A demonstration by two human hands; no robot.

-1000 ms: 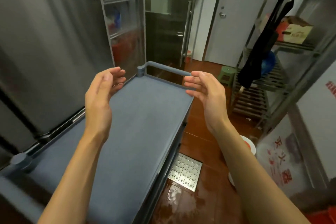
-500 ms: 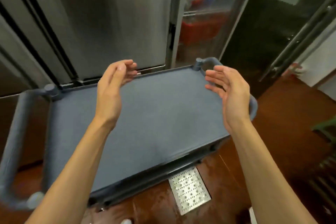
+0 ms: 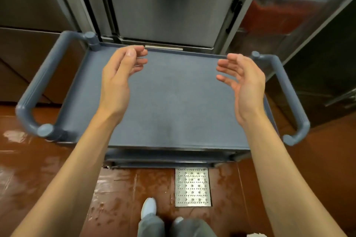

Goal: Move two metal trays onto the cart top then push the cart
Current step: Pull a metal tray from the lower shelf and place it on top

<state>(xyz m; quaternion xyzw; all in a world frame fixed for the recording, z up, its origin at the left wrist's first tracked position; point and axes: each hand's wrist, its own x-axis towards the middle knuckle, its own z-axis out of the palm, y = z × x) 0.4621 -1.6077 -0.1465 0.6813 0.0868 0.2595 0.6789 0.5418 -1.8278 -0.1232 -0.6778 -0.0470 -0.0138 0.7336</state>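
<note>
A blue-grey plastic cart [image 3: 173, 113] stands right in front of me, its flat top bare, with a looped handle at the left end [image 3: 36, 90] and another at the right end [image 3: 289, 98]. My left hand [image 3: 120, 75] hovers over the left part of the top, fingers curled and apart, holding nothing. My right hand [image 3: 244, 84] hovers over the right part, palm turned inward, also holding nothing. No metal tray shows anywhere in view.
Stainless steel cabinet doors [image 3: 163, 4] rise directly behind the cart. A glass-door fridge with red crates [image 3: 279, 11] stands at the back right. The brown floor is wet, with a perforated metal drain cover [image 3: 192, 186] near my feet [image 3: 148, 208].
My view has swung left and down, from looking along the cart toward a doorway to facing its long side squarely. Both hands stay raised, apart and holding nothing over the top.
</note>
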